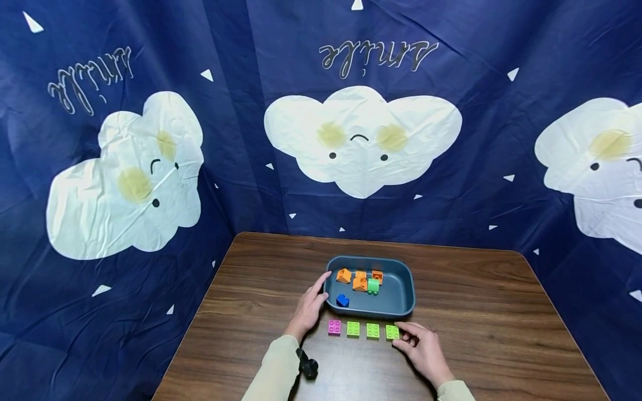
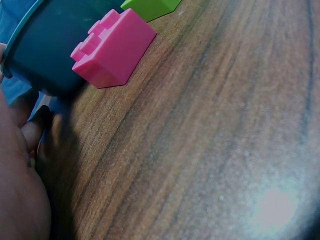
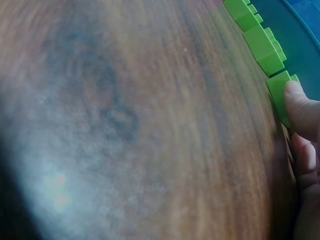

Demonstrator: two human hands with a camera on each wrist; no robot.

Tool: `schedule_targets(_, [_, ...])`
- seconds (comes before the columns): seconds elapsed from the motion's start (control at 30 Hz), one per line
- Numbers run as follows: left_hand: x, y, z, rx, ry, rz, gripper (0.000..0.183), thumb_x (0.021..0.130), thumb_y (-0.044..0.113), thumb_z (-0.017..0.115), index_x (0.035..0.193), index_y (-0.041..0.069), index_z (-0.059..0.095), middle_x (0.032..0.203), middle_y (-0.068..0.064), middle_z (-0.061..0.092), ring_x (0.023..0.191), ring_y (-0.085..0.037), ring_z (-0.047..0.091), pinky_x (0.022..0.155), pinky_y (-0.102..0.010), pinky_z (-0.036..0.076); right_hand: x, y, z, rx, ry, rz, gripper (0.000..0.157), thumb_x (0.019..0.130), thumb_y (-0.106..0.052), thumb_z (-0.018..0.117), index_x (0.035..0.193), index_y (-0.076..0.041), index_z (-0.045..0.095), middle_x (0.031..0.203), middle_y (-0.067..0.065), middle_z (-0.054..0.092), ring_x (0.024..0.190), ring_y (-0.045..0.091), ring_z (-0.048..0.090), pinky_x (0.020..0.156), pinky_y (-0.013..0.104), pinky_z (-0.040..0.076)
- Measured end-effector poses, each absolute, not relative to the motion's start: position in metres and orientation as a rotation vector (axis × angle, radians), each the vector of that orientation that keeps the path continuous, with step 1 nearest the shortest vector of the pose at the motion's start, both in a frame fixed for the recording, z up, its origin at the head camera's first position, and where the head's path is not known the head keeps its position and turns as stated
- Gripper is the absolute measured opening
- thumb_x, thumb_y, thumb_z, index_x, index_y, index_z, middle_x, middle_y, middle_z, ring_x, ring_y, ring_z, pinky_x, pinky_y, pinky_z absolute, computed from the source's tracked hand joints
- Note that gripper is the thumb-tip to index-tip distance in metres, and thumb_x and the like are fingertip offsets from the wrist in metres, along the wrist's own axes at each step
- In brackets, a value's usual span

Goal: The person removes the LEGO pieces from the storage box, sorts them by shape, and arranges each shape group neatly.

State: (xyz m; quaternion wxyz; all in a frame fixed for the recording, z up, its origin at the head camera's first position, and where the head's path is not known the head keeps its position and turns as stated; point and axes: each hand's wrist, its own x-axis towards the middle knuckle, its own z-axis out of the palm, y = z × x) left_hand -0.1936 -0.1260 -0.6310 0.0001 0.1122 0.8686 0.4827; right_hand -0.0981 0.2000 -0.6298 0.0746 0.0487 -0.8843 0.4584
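My left hand (image 1: 307,309) rests against the left end of a dark blue-green tray (image 1: 408,281), its index finger and thumb touching the rim. In the left wrist view, other fingers (image 2: 32,127) lie low beside the tray's wall. My right hand (image 1: 423,348) pinches a lime green toy brick (image 1: 392,332) between thumb and index finger, at the right end of a row. Its thumb (image 3: 301,107) covers part of that brick in the right wrist view. Leftward along the row stand two lime green bricks (image 1: 373,331) (image 1: 353,329) and a pink brick (image 1: 334,327), all studs up.
Inside the tray lie several orange bricks (image 1: 343,275), a green rounded brick (image 1: 373,286) and a blue brick (image 1: 343,301). The brown wooden table (image 1: 481,317) is backed by a dark blue curtain (image 1: 241,139) with white clouds.
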Motion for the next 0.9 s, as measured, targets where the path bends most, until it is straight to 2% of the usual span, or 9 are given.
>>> schedule_targets(0.9, [-0.194,-0.1264,-0.6323,0.371,2.717,1.534,0.058,0.107,0.023,0.05,0.162,0.039,0.04,0.164,0.002,0.045,0.143,-0.035,0.048,0.114,-0.068,0.033,-0.0973,0.2006,-0.6313,0.146,-2.638,1.38,0.039,0.075,0.0,0.092,0.11,-0.011,0.081,0.081,-0.007,0.064,0.066,0.001,0.054,0.059,0.022,0.048])
